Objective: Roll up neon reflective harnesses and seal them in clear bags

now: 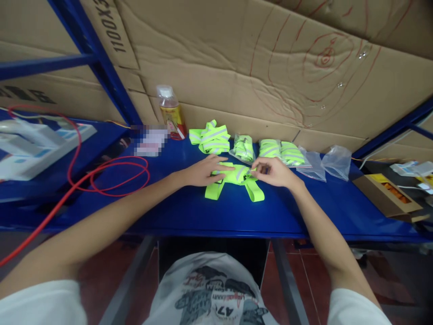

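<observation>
In the head view, the middle of the frame is crossed by a blue desk (287,212), backed by sheets of cardboard (203,54) on which red rings are drawn at upper right. Blue metal bars (117,90) are seen at upper left, and a red tiled floor (297,271) is shown below the desk's front edge.

Near the centre, a folded yellow-green strap bundle (232,175) with grey bands is laid on the desk, two loops turned toward the bottom of the frame. Its left end is covered by the left hand (205,170), which is spread nearly flat with nothing gripped. By the right hand (273,171), its right end is pinched between thumb and curled fingers.

Just above, a loose strap pile (213,139), bagged straps (243,148) and clear plastic bags (338,162) are lined up along the cardboard. A bottle (172,115) is stood at their left, and a red hose (43,221) is coiled at left.

The paper (150,142) beside the bottle is blurred into blocks and cannot be read. The white equipment (43,149) is cut off by the left edge. What is pinched at the right fingertips is partly hidden, and the contents of the open carton (389,194) at right cannot be made out.
</observation>
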Motion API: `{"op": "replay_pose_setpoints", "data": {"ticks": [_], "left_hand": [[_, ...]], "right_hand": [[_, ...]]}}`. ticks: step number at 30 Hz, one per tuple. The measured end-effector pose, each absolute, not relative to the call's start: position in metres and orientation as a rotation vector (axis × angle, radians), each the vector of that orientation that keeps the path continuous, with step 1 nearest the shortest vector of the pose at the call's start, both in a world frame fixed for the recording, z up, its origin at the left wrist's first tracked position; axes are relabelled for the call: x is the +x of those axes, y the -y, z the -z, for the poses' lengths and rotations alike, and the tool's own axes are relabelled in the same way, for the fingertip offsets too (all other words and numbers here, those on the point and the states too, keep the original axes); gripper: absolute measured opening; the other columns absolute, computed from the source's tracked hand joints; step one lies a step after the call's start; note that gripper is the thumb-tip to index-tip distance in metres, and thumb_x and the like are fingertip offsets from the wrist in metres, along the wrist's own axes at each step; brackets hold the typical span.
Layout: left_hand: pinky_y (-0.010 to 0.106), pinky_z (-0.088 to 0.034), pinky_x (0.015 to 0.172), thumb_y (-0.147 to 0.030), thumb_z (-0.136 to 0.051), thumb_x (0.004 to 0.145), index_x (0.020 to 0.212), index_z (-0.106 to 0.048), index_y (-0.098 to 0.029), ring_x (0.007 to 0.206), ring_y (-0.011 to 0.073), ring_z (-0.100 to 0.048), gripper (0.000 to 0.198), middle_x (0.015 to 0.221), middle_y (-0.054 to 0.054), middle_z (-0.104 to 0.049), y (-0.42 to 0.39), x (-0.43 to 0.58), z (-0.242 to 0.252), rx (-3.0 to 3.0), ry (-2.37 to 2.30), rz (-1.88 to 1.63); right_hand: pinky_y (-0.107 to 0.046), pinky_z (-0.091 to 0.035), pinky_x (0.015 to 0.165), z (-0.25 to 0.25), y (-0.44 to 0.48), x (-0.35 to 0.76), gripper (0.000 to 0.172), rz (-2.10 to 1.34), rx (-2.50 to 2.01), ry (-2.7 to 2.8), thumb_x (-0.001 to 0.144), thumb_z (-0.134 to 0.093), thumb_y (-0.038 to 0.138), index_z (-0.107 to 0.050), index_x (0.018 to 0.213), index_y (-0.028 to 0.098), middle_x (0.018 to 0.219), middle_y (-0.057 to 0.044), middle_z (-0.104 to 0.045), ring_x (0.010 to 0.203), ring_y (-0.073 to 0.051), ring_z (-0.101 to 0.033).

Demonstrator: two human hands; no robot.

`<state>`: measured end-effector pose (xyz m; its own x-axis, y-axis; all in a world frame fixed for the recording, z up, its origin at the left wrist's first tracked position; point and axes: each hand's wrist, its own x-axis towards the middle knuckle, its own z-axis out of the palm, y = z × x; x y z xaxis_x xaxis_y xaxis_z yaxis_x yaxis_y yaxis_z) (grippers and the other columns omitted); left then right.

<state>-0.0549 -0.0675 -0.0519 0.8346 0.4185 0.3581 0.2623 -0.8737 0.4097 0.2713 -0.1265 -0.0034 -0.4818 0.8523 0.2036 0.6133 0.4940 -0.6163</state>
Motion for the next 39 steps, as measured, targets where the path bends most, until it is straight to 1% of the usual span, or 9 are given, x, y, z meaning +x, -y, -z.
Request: {"op": "replay_pose_setpoints", "data": {"ticks": [5,8,10,15,21,24,28,34,39], "left_hand": [[0.05,-0.049,0.115,-0.041,-0.065,0.107,0.146,-0.073,-0.031,0.126,0.0301,-0.061,0.041,0.133,0.013,-0.067,0.072,-0.053,0.054,2.689,-0.618,-0.686],[0.051,-0.047,0.117,-0.039,-0.068,0.106,0.14,-0.075,-0.032,0.126,0.0294,-0.06,0.036,0.131,0.011,-0.066,0.08,-0.051,0.05,2.732,-0.596,-0.797],[0.052,-0.047,0.118,-0.038,-0.068,0.106,0.138,-0.074,-0.03,0.126,0.0295,-0.06,0.034,0.132,0.011,-0.067,0.085,-0.049,0.046,2.759,-0.567,-0.853],[0.05,-0.052,0.112,-0.039,-0.072,0.103,0.153,-0.06,-0.024,0.123,0.0308,-0.06,0.054,0.129,0.011,-0.071,0.094,-0.049,0.041,2.757,-0.588,-0.897],[0.05,-0.053,0.117,-0.046,-0.069,0.104,0.167,-0.045,-0.026,0.134,0.0327,-0.061,0.07,0.144,0.015,-0.063,0.1,-0.05,0.049,2.719,-0.598,-0.875],[0.046,-0.057,0.109,-0.05,-0.069,0.103,0.157,-0.053,-0.023,0.131,0.0343,-0.064,0.063,0.138,0.015,-0.064,0.102,-0.05,0.048,2.698,-0.821,-0.8],[0.039,-0.059,0.091,-0.057,-0.068,0.102,0.142,-0.062,-0.023,0.103,0.028,-0.072,0.053,0.127,0.012,-0.067,0.102,-0.054,0.041,2.698,-0.968,-0.656],[0.036,-0.054,0.101,-0.039,-0.063,0.105,0.141,-0.061,-0.023,0.109,0.0242,-0.069,0.039,0.122,0.009,-0.069,0.092,-0.063,0.036,2.666,-0.642,-0.676],[0.031,-0.054,0.085,-0.026,-0.063,0.102,0.133,-0.066,-0.025,0.094,0.0212,-0.067,0.032,0.112,0.006,-0.065,0.098,-0.066,0.036,2.805,-0.738,-0.58]], "right_hand": [[-0.04,-0.057,0.086,0.014,0.13,0.252,0.059,-0.211,-1.4,2.264,0.093,-0.075,0.07,-0.075,0.127,0.022,0.11,-0.01,-0.071,0.093,-0.027,-0.071],[-0.049,-0.058,0.104,0.019,0.129,0.249,0.078,-0.266,-1.379,2.303,0.088,-0.079,0.073,-0.07,0.146,0.022,0.132,-0.015,-0.066,0.116,-0.034,-0.072],[-0.049,-0.056,0.111,0.021,0.128,0.25,0.077,-0.393,-1.279,2.343,0.089,-0.08,0.068,-0.067,0.15,0.023,0.139,-0.015,-0.068,0.125,-0.035,-0.071],[-0.041,-0.058,0.099,0.022,0.127,0.25,0.054,-0.588,-1.083,2.396,0.094,-0.078,0.051,-0.07,0.14,0.025,0.128,-0.007,-0.079,0.108,-0.029,-0.076],[-0.036,-0.053,0.092,0.024,0.132,0.249,0.042,-0.406,-1.006,2.497,0.097,-0.072,0.04,-0.061,0.134,0.024,0.13,-0.01,-0.073,0.109,-0.026,-0.07],[-0.036,-0.052,0.092,0.025,0.133,0.248,0.039,-0.397,-1.018,2.48,0.098,-0.069,0.037,-0.059,0.133,0.022,0.131,-0.012,-0.071,0.109,-0.027,-0.069],[-0.033,-0.049,0.086,0.024,0.135,0.244,0.036,-0.47,-1.081,2.379,0.094,-0.073,0.035,-0.06,0.126,0.023,0.117,-0.006,-0.072,0.098,-0.023,-0.067],[-0.033,-0.048,0.087,0.028,0.134,0.24,0.03,-0.44,-1.035,2.3,0.087,-0.075,0.027,-0.059,0.112,0.023,0.109,-0.004,-0.067,0.098,-0.022,-0.064],[-0.032,-0.049,0.08,0.03,0.138,0.243,0.025,-0.237,-1.039,2.466,0.091,-0.074,0.029,-0.059,0.11,0.023,0.114,-0.007,-0.064,0.097,-0.024,-0.064]]}}
